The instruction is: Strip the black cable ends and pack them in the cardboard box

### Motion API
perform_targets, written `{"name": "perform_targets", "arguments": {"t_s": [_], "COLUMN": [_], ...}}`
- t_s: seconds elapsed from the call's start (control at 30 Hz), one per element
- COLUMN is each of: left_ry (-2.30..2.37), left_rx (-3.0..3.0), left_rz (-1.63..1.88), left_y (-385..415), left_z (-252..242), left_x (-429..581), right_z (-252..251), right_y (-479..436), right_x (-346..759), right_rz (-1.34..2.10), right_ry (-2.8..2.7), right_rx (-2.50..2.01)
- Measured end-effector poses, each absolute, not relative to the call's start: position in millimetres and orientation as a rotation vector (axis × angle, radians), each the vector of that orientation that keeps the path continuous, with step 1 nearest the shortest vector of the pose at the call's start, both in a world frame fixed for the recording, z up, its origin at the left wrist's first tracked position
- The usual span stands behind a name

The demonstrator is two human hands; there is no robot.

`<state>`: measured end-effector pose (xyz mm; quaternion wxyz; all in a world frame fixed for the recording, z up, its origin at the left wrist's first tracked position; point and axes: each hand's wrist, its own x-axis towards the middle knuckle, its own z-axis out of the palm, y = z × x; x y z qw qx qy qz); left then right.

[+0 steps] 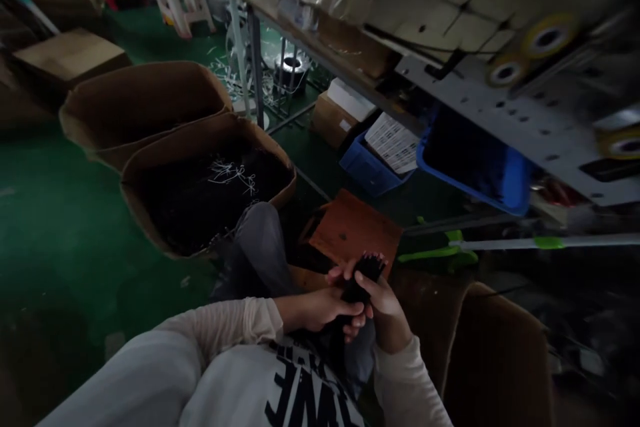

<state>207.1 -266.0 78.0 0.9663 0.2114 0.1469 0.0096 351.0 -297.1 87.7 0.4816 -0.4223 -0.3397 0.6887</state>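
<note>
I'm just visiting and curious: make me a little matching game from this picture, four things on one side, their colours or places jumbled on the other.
Things:
1. Dark bundle
2. Flat panel
3. Thin strands
4. Long pole

Colours or places:
A. Orange-brown
B. Pale, with bright green parts
C. Lying on dark contents in an open cardboard box
D. Held by the left hand and right hand

Pairs: 1-D, 2-A, 3-C, 4-B
</note>
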Motion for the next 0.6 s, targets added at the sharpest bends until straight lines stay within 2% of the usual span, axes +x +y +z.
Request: {"name": "perform_targets", "arguments": {"t_s": [0.23, 0.5, 0.6], "left_ry": [0.212, 0.293, 0.364], "left_rx": [0.357, 0.41, 0.31], "left_rz": [-0.016, 0.041, 0.091], "left_y": [-261, -255, -252], "left_z": [70, 47, 38], "left_x": [191, 180, 174], "right_z": [88, 54, 49], "right_y": [-283, -247, -232], "right_x": [328, 314, 311], "right_rz": [1.73, 2.167, 2.161], "right_ry": [-0.809, -0.791, -0.719], "right_rx": [-1.165, -0.852, -0.891]}}
